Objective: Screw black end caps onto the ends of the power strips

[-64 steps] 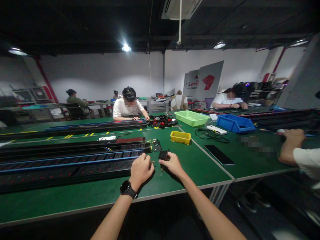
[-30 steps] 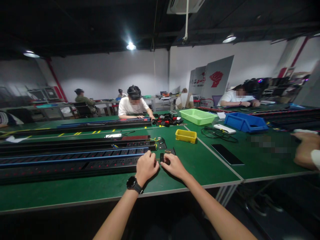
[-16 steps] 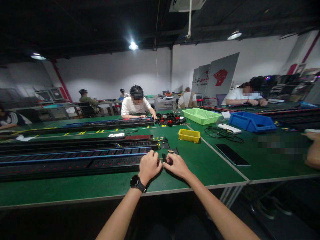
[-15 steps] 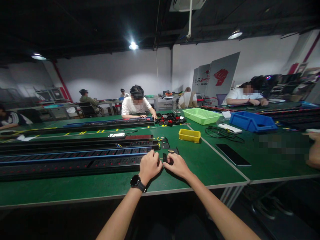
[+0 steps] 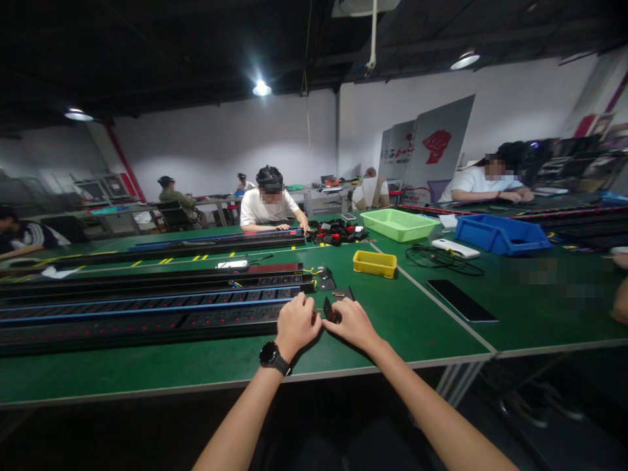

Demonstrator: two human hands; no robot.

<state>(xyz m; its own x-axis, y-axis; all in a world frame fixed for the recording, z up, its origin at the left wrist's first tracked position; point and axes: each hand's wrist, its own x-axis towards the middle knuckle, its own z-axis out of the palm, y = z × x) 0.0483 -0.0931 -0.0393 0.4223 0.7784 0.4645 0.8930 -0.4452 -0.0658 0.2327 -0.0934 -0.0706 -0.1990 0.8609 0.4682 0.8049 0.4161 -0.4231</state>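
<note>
My left hand point(image 5: 298, 322), with a black watch on the wrist, is closed over the right end of the nearest long black power strip point(image 5: 210, 319). Its fingers curl at the strip's end, which they mostly hide. Close beside it, my right hand point(image 5: 357, 325) pinches a small flat black plate point(image 5: 328, 305), held tilted and facing the strip's end. The two thumbs nearly meet. A blue-edged socket strip point(image 5: 186, 301) lies just behind the nearest one. Small brass-coloured parts point(image 5: 338, 294) and a black end piece point(image 5: 326, 280) with wires lie beyond my hands.
A yellow bin point(image 5: 375, 263), a green basket point(image 5: 400, 226) and a blue bin point(image 5: 500, 235) stand right of centre on the green table point(image 5: 412, 327). A black tablet point(image 5: 461, 301) and a coiled cable point(image 5: 441, 260) lie nearby. A person point(image 5: 269, 206) works opposite.
The black plate in my right hand has turned and tilted, showing a different side. Both hands remain close together at the strip's end. The view has shifted slightly.
</note>
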